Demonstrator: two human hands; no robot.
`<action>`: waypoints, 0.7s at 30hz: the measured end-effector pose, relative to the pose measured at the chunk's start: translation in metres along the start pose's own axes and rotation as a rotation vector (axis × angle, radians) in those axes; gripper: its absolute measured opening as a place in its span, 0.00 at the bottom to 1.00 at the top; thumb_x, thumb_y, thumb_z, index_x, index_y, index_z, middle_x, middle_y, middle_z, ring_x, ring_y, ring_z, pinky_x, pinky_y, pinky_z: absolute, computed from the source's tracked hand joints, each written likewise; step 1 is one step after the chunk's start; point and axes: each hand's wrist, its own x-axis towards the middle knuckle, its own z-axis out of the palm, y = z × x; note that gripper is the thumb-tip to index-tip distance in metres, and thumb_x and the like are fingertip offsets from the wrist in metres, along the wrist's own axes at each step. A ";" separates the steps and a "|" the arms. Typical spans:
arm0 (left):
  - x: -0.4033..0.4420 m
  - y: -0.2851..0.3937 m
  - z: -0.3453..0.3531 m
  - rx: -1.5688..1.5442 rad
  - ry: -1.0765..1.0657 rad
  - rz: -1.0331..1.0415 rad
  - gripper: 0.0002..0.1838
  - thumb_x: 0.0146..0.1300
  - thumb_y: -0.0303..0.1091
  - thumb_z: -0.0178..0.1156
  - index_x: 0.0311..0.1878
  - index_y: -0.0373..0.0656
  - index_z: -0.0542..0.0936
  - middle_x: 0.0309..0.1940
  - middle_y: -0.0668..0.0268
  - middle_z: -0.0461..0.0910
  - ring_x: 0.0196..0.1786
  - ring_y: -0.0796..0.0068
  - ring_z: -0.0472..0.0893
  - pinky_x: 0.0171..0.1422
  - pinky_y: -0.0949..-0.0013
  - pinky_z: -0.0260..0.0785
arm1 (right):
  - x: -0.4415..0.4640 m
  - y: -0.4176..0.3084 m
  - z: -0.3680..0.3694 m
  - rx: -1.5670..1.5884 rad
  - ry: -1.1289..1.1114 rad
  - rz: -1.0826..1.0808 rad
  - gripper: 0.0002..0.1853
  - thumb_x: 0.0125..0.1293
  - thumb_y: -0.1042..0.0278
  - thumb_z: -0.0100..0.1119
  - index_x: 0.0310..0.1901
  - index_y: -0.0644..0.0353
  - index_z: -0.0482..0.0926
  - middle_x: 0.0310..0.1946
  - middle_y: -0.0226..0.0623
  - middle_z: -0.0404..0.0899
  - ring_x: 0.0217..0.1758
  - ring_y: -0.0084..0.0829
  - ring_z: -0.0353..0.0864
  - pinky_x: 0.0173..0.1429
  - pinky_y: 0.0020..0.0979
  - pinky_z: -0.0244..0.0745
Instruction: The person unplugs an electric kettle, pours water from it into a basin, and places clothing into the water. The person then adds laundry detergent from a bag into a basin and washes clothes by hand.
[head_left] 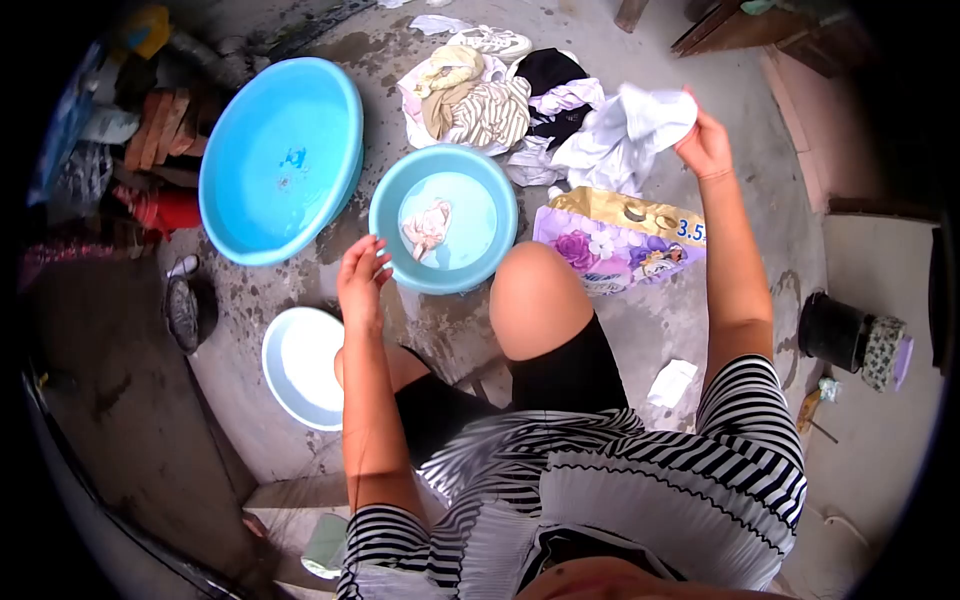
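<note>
My right hand (706, 145) is closed on a white cloth (630, 130), lifted at the right end of a pile of clothes (470, 100) on the floor. My left hand (363, 275) hangs beside the left rim of a round blue basin (385, 165), fingers curled but apart, with nothing in it. Inside that basin a small pinkish cloth (428, 228) lies in water. Below the white cloth stands a purple and gold detergent bag (620, 240).
A large blue tub (352, 110) with water stands at the upper left, and a smaller white-blue basin (272, 370) below it. Bricks (160, 128), a shoe (183, 312) and a black bucket (832, 330) stand around. White paper (672, 383) lies on the floor.
</note>
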 end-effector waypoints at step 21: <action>-0.260 0.134 -0.055 0.736 0.398 0.957 0.23 0.50 0.52 0.58 0.34 0.38 0.78 0.28 0.52 0.78 0.34 0.53 0.77 0.37 0.59 0.68 | -0.219 0.090 0.445 -0.212 -1.200 0.551 0.09 0.64 0.67 0.45 0.32 0.62 0.72 0.26 0.35 0.75 0.31 0.27 0.75 0.36 0.29 0.72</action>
